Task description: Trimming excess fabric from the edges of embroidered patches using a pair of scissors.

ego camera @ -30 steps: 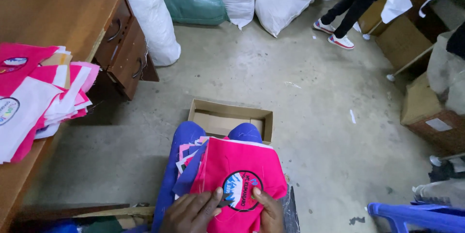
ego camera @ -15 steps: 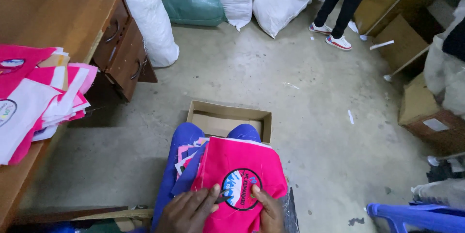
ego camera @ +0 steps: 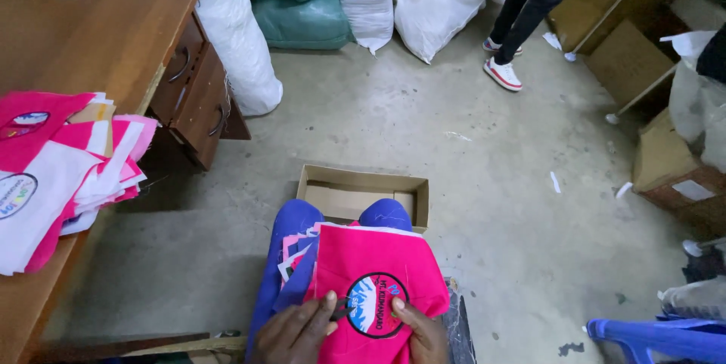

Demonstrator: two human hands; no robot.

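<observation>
Little is shifting since the earlier frame — only the bystander's legs (ego camera: 529, 8) are stepping nearer the sacks. Both hands are staying on the pink cloth (ego camera: 378, 281) in the lap: left hand (ego camera: 295, 330) pinching a small dark tool at the round emblem (ego camera: 374, 305), right hand (ego camera: 420, 330) pressing the cloth flat — above the box (ego camera: 363, 194).

Looking down, we've got both our hands low at the near edge, resting in our lap — knees bent and pointing away from us. Our left hand (ego camera: 291, 331) lies palm down with the fingers (ego camera: 321, 309) stretched toward the right, thumb tip angled up. Our right hand (ego camera: 423, 331) sits just beside it, knuckles up, thumb (ego camera: 398, 307) pressed flat and pointing left. The two thumbs nearly meet — wrists are cut off by the frame.
</observation>
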